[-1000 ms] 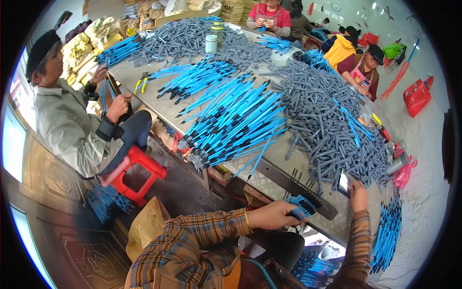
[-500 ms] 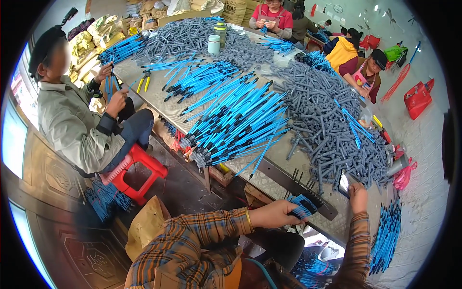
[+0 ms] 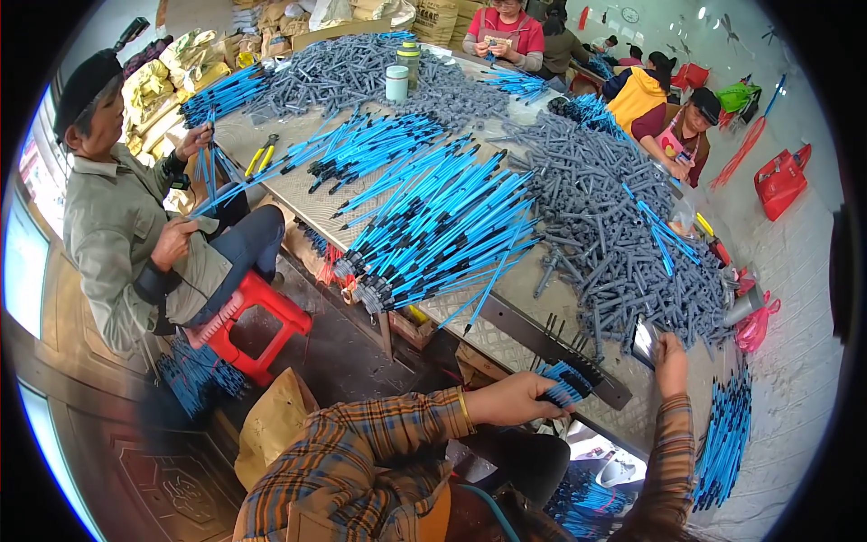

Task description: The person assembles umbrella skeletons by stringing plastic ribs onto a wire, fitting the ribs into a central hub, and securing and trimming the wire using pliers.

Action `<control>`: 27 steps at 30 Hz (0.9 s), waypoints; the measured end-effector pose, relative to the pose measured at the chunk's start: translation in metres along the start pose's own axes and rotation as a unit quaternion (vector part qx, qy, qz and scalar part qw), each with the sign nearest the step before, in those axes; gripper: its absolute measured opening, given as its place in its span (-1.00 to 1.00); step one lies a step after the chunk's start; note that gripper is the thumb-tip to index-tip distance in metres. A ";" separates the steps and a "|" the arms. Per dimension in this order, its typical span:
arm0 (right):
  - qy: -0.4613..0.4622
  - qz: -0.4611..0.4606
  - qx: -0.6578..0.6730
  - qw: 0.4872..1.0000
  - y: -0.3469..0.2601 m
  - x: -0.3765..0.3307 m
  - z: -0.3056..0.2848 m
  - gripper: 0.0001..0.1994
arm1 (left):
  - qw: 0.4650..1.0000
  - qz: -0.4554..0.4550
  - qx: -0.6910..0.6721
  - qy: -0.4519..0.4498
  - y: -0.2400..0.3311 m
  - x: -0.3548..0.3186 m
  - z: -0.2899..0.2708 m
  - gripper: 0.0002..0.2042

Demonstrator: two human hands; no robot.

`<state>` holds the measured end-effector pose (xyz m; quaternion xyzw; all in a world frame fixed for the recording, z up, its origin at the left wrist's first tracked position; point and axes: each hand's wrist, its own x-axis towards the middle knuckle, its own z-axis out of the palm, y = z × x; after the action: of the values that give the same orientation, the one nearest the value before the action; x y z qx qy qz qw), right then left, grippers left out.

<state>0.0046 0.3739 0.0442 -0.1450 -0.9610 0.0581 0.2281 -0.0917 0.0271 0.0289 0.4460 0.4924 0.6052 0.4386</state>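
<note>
My left hand is closed round a short bundle of blue tubes with black ends, at the table's near edge. Right behind that bundle a dark metal bar lies along the edge, with several thin black pins standing up from it. My right hand grips a flat, shiny, dark-edged rectangular thing; its exact kind is unclear. Just beyond it spreads a large heap of grey plastic ribbed plugs.
Bundled blue tubes cover the table's middle. Pliers, a lidded cup and another grey heap lie farther off. At the left a co-worker sits on a red stool. More blue bundles stand at the right.
The co-worker at the left has lowered one hand, now holding a long blue tube that reaches toward the table. My own hands stay nearly where they were.
</note>
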 end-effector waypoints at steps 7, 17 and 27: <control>0.050 -0.020 0.046 0.997 -0.011 -0.010 -0.014 -0.94 | 1.000 0.008 0.000 0.002 -0.004 0.001 0.000 -0.80; 0.224 0.240 0.528 0.783 -0.021 -0.091 -0.019 -0.92 | 1.000 0.007 -0.010 0.010 -0.001 0.000 0.002 -0.79; 0.218 0.281 0.604 0.713 -0.022 -0.112 -0.006 -0.89 | 0.999 -0.023 -0.038 0.025 -0.004 0.001 0.007 -0.76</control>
<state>0.0974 0.3194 0.0062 -0.2484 -0.5595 0.6549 0.4431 -0.0848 0.0302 0.0256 0.4021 0.4905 0.6241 0.4562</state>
